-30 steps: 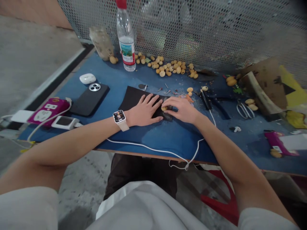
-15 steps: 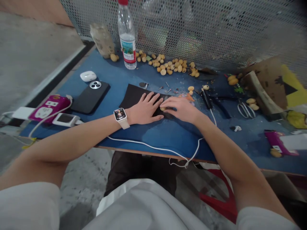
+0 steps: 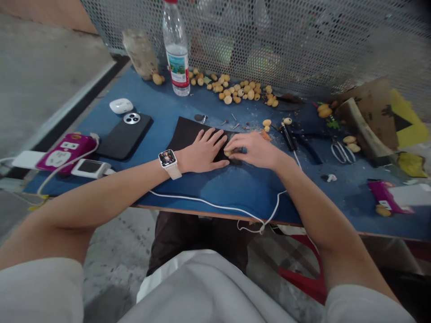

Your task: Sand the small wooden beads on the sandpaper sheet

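Note:
A dark sheet (image 3: 185,133) lies on the blue table. My left hand (image 3: 202,152), with a watch on its wrist, rests flat on this sheet with its fingers spread. Over the right part of the sheet, my right hand (image 3: 251,150) grips a small tan nut-like piece (image 3: 228,153) between thumb and fingers, its underside down at the sheet. Several small screws or pins (image 3: 235,126) and orange scraps (image 3: 265,135) lie just beyond my hands. Two tan pieces (image 3: 266,123) sit close behind my right hand.
A bottle (image 3: 178,67), a cloudy jar (image 3: 141,56) and many tan pieces (image 3: 249,89) line the back. Left are a phone (image 3: 126,137), white case (image 3: 121,106) and purple socket (image 3: 65,151). Right are a black tool (image 3: 288,137), pliers (image 3: 310,148) and scissors handles (image 3: 342,152). A white cable (image 3: 202,199) crosses the front.
The whole view has shifted slightly. My right hand's fingers have moved a little around the tan piece; my left hand stays flat on the sheet.

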Tool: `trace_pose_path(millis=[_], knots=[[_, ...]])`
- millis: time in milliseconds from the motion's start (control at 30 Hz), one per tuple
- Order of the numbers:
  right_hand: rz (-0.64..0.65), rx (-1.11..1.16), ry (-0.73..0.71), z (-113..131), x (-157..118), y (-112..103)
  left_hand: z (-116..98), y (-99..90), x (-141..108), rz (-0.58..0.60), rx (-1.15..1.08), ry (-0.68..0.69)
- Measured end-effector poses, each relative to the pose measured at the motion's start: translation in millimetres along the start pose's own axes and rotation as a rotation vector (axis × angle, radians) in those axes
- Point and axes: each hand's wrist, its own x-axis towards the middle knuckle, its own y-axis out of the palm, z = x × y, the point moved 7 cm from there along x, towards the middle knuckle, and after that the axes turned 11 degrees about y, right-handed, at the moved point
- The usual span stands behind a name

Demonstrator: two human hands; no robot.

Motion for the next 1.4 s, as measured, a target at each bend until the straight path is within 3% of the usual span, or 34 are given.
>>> trace_pose_path(millis=[100,300,467,633,800,1000,1167,1333,1400], knots=[[0.131,0.061,0.008,0.7,-4.1,2.6,-0.1,-0.8,0.2,0.027,-0.009,0.0],[-0.029,0.05,0.018,0.1,-2.2,-2.3,3.9,2.4,1.3,0.039,-0.007,0.013],[0.143,0.091,0.018,3.3,-6.3,3.8,1.8,1.5,0.8,0.022,0.015,0.011],[0.003,0.099,0.001,0.6,-5.1,-3.5,-2.6,0.1,0.6,0.019,0.036,0.005],[0.171,0.119,0.023,-1.4,-11.1,0.3,-1.9,1.8,0.3,0.008,0.036,0.004],[0.036,0.124,-0.011,6.2,-4.4,2.2,0.7,4.0,-0.9,-0.012,0.042,0.023],[0.187,0.152,0.023,2.9,-9.2,3.0,1.1,2.7,-1.0,0.0,0.045,0.0],[0.042,0.134,0.001,4.7,-4.5,4.0,0.6,2.1,-1.0,0.012,0.068,0.017],[0.058,0.134,-0.003,5.6,-3.8,3.8,0.1,1.0,-1.0,0.012,0.066,0.014]])
